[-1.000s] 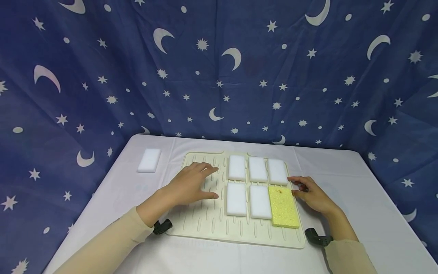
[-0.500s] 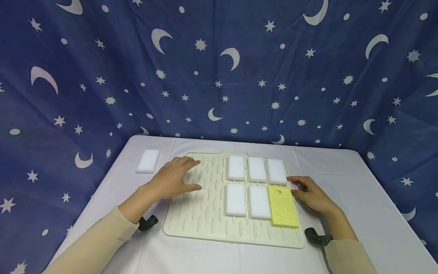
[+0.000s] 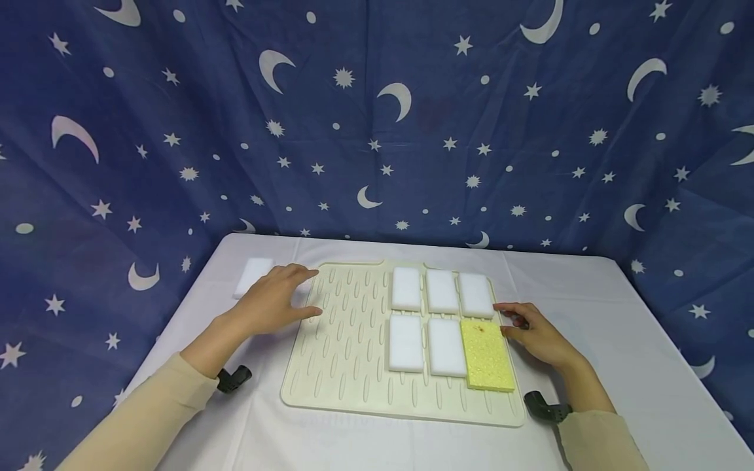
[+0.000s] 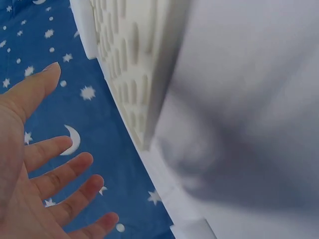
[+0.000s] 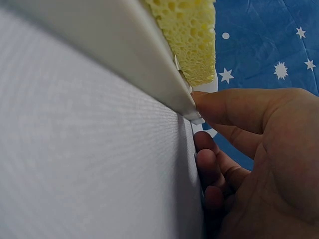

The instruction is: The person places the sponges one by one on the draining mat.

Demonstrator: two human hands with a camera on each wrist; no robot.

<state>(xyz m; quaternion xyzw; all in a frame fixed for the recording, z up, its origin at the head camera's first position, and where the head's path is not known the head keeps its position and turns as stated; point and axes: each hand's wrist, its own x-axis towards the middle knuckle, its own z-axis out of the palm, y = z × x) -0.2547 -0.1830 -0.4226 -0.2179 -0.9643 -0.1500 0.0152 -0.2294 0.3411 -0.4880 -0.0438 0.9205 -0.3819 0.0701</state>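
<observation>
My left hand (image 3: 268, 301) is held out with fingers apart and nothing in it, over the left edge of a cream ridged mat (image 3: 336, 353). Just behind its knuckles lies a white sponge (image 3: 252, 269), partly covered by the hand in the head view. In the left wrist view, the fingers of the left hand (image 4: 45, 169) are spread apart. At the mat's right edge, my right hand (image 3: 533, 330) touches the rim with thumb and index finger, beside a yellow porous sponge (image 3: 487, 356). In the right wrist view, the right thumb (image 5: 229, 105) meets the mat's edge and the other fingers bend below.
Several white sponges (image 3: 406, 343) lie in two rows on the mat's right half, with the yellow sponge closing the near row. A white cloth (image 3: 589, 294) covers the table. Behind it hangs a blue curtain (image 3: 436, 203) with moons and stars.
My left hand has drawn back leftward from over the mat to its left edge, near the lone white sponge. The right hand and the sponges have stayed in place.
</observation>
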